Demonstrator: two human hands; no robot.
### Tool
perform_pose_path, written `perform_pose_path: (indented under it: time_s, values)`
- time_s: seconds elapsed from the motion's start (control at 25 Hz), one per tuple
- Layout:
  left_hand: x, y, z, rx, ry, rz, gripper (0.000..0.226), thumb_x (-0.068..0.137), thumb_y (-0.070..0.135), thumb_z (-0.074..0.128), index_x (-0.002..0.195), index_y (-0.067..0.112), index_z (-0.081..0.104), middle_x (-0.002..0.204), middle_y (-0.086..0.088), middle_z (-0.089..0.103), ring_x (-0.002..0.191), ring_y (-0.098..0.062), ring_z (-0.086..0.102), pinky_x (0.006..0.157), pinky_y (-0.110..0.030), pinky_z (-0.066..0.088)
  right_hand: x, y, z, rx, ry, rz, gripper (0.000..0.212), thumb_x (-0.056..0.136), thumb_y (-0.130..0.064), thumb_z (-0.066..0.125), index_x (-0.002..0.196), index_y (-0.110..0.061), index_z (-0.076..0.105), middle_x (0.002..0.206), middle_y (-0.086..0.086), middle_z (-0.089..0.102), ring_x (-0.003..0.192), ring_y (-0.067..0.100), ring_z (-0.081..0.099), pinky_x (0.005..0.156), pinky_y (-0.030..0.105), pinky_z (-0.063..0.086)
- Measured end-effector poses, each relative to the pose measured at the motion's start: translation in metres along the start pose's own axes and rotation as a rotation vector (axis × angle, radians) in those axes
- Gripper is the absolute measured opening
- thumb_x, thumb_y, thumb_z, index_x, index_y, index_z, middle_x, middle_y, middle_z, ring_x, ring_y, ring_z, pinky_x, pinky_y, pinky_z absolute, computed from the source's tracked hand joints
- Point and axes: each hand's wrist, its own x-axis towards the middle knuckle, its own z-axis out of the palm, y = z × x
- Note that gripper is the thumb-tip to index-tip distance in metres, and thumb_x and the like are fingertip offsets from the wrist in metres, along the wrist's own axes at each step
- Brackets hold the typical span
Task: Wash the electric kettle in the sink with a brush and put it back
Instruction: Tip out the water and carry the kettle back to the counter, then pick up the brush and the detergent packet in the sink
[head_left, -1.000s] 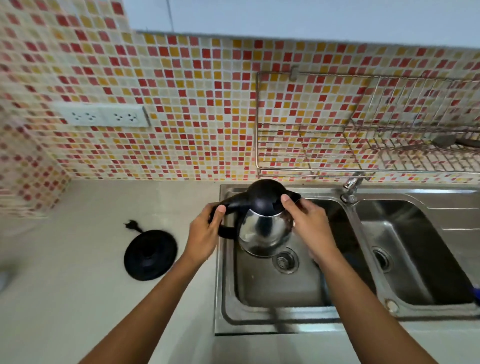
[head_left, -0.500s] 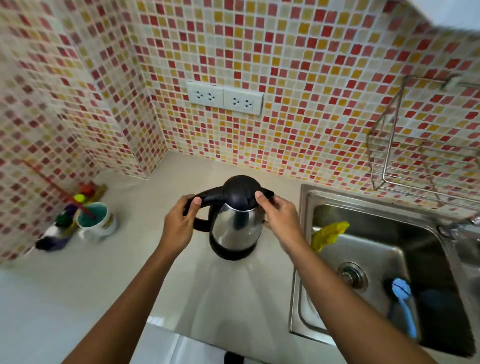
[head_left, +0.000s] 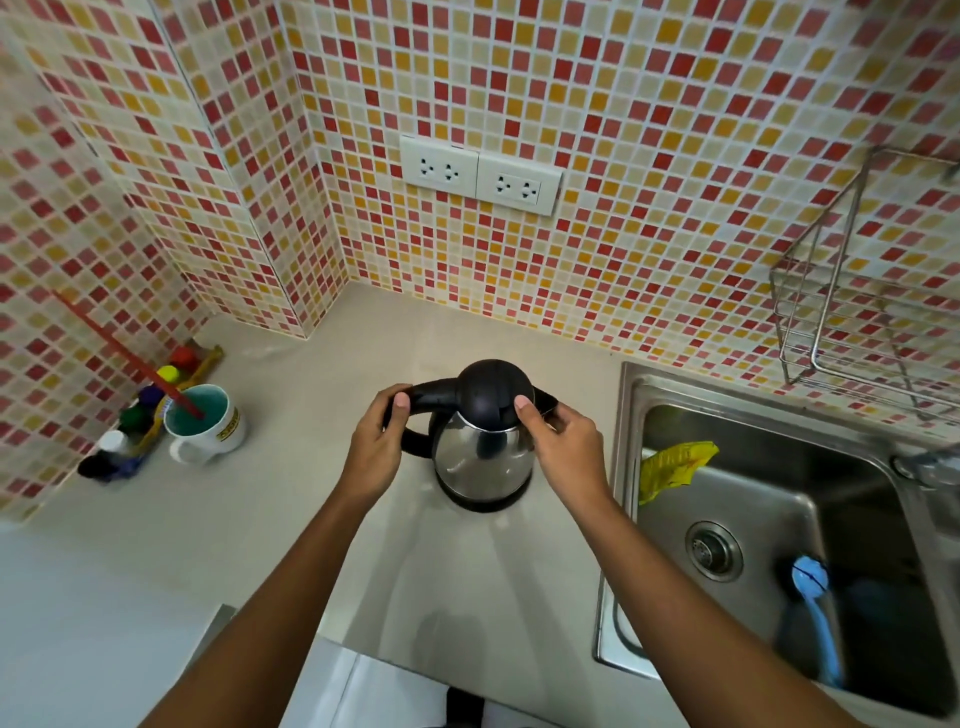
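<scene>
kettle (head_left: 483, 460): upright on tabletop (head_left: 291, 525), just left of sink (head_left: 629, 400)
left hand (head_left: 375, 452): curled round black handle (head_left: 434, 394)
right hand (head_left: 567, 453): thumb on lid (head_left: 493, 387), fingers curled round far side
handling: rigid steel, probably light when empty, slick if wet; the handle is the sure hold

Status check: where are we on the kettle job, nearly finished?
Nearly. Done: the kettle stands out of the sink, on its black base on the counter; the brush lies in that sink. Cleanliness cannot be judged. In hand: left hand grips the handle, right hand holds the lid side. Left: let go.
</scene>
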Motion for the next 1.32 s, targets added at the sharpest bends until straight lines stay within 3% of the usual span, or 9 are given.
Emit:
perform_pose_path:
  time_s: [0.24,0.52,0.64,0.72,0.76,0.84,1.0,1.16,1.32]
  values:
    - [0.003,0.013,0.003,0.101,-0.078,-0.068,0.039,0.105,0.048,0.035,0.123,0.025,0.061,0.112,0.006,0.065,0.107,-0.01,0.057,0.082,-0.013,0.037,0.003,0.004,-0.004,-0.029,0.042,0.022,0.037,0.085,-0.06,0.06,0.096,-0.026,0.069,0.083,-0.013,0.071,0.079,0.003,0.065,0.07,0.022,0.051]
    - [-0.002,0.013,0.018,0.032,0.0,-0.118,0.044,0.108,0.04,0.036,0.147,0.024,0.046,0.149,0.0,0.048,0.139,-0.018,0.042,0.116,-0.031,0.031,0.003,0.015,-0.005,0.026,-0.002,0.06,0.052,0.083,-0.063,0.059,0.113,-0.02,0.064,0.101,-0.008,0.069,0.094,0.011,0.065,0.081,0.026,0.053]
    - [-0.009,0.042,0.032,0.135,0.251,0.075,0.034,0.105,0.025,0.049,0.137,0.016,0.054,0.139,-0.003,0.056,0.13,-0.017,0.05,0.103,-0.014,0.038,0.003,0.036,-0.014,0.133,0.001,0.134,0.051,0.081,-0.072,0.051,0.109,-0.032,0.063,0.106,-0.01,0.067,0.102,0.011,0.063,0.091,0.041,0.056]
    - [-0.015,0.071,0.051,0.167,0.338,0.269,0.026,0.101,0.028,0.053,0.125,0.016,0.059,0.124,-0.001,0.062,0.117,-0.015,0.057,0.094,-0.023,0.049,0.004,0.061,-0.031,0.155,0.047,0.175,0.042,0.076,-0.075,0.048,0.098,-0.042,0.062,0.105,-0.011,0.067,0.104,0.012,0.064,0.093,0.047,0.054]
    - [-0.018,0.084,0.066,0.169,0.319,0.348,0.023,0.1,0.028,0.055,0.12,0.017,0.06,0.117,0.001,0.063,0.111,-0.014,0.059,0.09,-0.029,0.053,0.003,0.076,-0.043,0.159,0.082,0.196,0.037,0.076,-0.072,0.049,0.093,-0.043,0.062,0.103,-0.01,0.068,0.102,0.014,0.065,0.092,0.049,0.054]
    - [-0.026,0.102,0.104,0.169,0.204,0.453,0.017,0.098,0.025,0.06,0.113,0.016,0.06,0.106,0.002,0.064,0.099,-0.011,0.061,0.083,-0.026,0.053,0.002,0.107,-0.069,0.163,0.147,0.249,0.027,0.081,-0.061,0.051,0.088,-0.038,0.063,0.091,-0.006,0.069,0.091,0.017,0.067,0.09,0.05,0.054]
    - [-0.039,0.096,0.231,0.275,-0.171,0.461,0.02,0.09,0.021,0.069,0.107,0.014,0.061,0.095,0.001,0.063,0.085,-0.013,0.058,0.071,-0.032,0.052,-0.012,0.169,-0.147,0.104,0.298,0.304,0.024,0.092,-0.045,0.054,0.086,-0.025,0.064,0.079,0.001,0.066,0.077,0.021,0.062,0.076,0.04,0.051]
    - [-0.045,0.052,0.354,0.418,-0.377,0.205,0.04,0.08,0.022,0.078,0.116,0.011,0.064,0.104,-0.011,0.065,0.096,-0.032,0.063,0.082,-0.037,0.051,-0.024,0.234,-0.227,-0.014,0.361,0.425,0.024,0.094,-0.033,0.059,0.098,-0.011,0.069,0.09,0.004,0.066,0.087,0.02,0.06,0.081,0.028,0.042]
    - [-0.035,0.011,0.429,0.525,-0.395,-0.029,0.052,0.079,0.022,0.079,0.125,0.008,0.059,0.119,-0.022,0.062,0.11,-0.04,0.059,0.091,-0.04,0.048,-0.023,0.305,-0.293,-0.191,0.328,0.572,0.025,0.096,-0.025,0.055,0.107,-0.008,0.07,0.107,0.013,0.07,0.103,0.029,0.062,0.085,0.03,0.044]
